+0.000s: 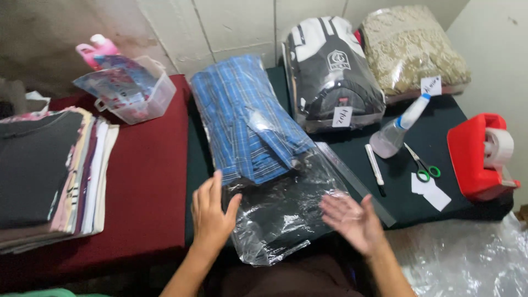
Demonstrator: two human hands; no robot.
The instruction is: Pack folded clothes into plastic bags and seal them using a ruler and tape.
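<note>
Both hands flank clear plastic bag [280, 214]: left hand [212, 212] flat, fingers spread at its left edge; right hand [352, 220] open, touching nothing. Blue plaid shirt [247, 121] half inside; best pressed evenly.

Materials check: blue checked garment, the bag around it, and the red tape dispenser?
Blue checked garment: looks like woven cloth, matte, with soft folds. Bag: thin clear plastic film, glossy and crinkled with glare; left hand rests at its edge. Red tape dispenser: probably moulded hard plastic, smooth with a slight sheen.
</note>
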